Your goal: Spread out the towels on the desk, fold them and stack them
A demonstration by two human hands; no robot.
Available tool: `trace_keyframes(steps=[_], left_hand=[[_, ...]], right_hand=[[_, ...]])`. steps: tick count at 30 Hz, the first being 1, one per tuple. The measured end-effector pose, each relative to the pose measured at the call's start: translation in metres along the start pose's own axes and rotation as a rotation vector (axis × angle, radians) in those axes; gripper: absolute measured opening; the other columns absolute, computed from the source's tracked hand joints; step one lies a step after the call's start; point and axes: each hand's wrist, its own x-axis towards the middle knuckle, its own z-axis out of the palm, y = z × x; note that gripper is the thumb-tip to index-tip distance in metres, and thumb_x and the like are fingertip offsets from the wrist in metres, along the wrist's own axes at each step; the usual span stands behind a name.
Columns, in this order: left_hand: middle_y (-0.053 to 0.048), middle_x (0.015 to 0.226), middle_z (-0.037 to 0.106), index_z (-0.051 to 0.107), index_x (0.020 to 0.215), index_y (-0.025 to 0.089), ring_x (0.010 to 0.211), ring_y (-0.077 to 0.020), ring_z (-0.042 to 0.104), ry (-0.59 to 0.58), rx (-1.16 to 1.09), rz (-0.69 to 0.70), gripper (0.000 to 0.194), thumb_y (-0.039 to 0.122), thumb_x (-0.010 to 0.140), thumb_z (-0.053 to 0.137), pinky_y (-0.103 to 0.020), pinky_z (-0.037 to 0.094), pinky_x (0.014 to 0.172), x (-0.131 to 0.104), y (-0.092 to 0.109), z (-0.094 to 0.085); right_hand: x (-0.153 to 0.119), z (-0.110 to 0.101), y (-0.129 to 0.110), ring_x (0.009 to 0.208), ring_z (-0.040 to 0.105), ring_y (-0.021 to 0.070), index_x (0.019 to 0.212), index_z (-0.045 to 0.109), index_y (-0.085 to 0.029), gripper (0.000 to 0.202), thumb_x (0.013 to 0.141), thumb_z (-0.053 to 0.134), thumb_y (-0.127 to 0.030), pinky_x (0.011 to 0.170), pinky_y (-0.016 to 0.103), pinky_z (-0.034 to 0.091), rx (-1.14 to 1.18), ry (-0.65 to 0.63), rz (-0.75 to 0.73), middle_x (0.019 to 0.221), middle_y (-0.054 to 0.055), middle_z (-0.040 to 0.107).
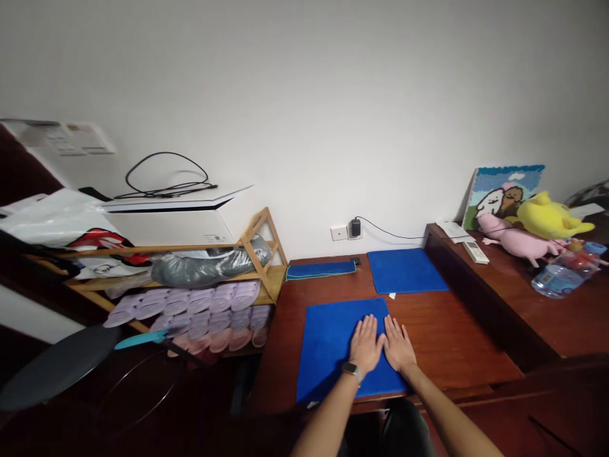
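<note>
A blue cloth (328,349) lies spread flat on the brown wooden table (457,336), near its front edge. My left hand (366,346) rests palm down on the right part of this cloth, fingers stretched out, a watch on the wrist. Just beside it, my right hand (398,346) lies flat across the cloth's right edge, its outer fingers over bare wood. The thumbs nearly meet. Neither hand grasps anything. Behind them a second blue cloth (406,271) lies flat by the wall, and a narrow folded blue cloth (321,270) with a green edge is at the back left.
On the left stands a wooden rack (261,254) with lilac slippers (200,301) and a white box (176,225). A black plug (356,227) sits in the wall socket. The higher right surface holds a remote (476,252), plush toys (516,240) and a bottle (559,279).
</note>
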Motion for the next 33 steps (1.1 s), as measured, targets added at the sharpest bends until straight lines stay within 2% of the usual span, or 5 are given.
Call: trace_keyframes(steps=[4,10,13,27,33], left_hand=[[-0.007,0.17,0.034,0.029,0.165,0.019,0.159,-0.0215,0.027,-0.072,-0.041,-0.035,0.066,0.051,0.109,0.019,-0.046,0.024,0.131,-0.013,0.003,0.007],[-0.012,0.169,0.035,0.028,0.166,0.017,0.157,-0.0287,0.031,0.013,0.125,-0.368,0.069,0.054,0.108,0.023,-0.053,0.027,0.128,-0.09,-0.132,-0.038],[-0.013,0.169,0.035,0.023,0.167,0.017,0.158,-0.0279,0.03,0.049,0.162,-0.411,0.069,0.052,0.108,0.023,-0.052,0.028,0.128,-0.112,-0.158,-0.049],[-0.015,0.166,0.041,0.032,0.164,0.012,0.155,-0.0295,0.035,0.122,0.189,-0.356,0.066,0.044,0.106,0.027,-0.053,0.026,0.128,-0.106,-0.143,-0.059],[-0.009,0.169,0.036,0.029,0.165,0.016,0.158,-0.0243,0.029,0.06,0.092,-0.063,0.062,0.041,0.109,0.024,-0.048,0.023,0.131,-0.07,-0.034,-0.047]], right_hand=[[-0.002,-0.003,-0.001,0.161,0.015,0.0238,0.166,0.023,-0.014,0.065,0.106,0.02,-0.038,0.131,0.049,0.014,-0.007,-0.015,0.005,0.172,0.007,0.022],[-0.002,-0.001,-0.002,0.161,0.017,0.0238,0.167,0.021,-0.012,0.067,0.107,0.015,-0.042,0.131,0.05,0.015,0.009,0.014,0.016,0.172,0.008,0.023],[-0.001,-0.006,-0.002,0.161,0.016,0.0243,0.167,0.02,-0.012,0.068,0.107,0.014,-0.042,0.131,0.05,0.014,0.017,-0.011,0.019,0.173,0.008,0.021],[-0.068,-0.012,-0.007,0.161,0.016,0.023,0.167,0.021,-0.014,0.066,0.108,0.017,-0.042,0.131,0.048,0.012,0.028,-0.021,0.008,0.173,0.007,0.023],[-0.066,-0.017,-0.008,0.161,0.017,0.0238,0.167,0.022,-0.015,0.065,0.108,0.019,-0.042,0.131,0.048,0.013,0.042,-0.014,0.001,0.173,0.007,0.023]])
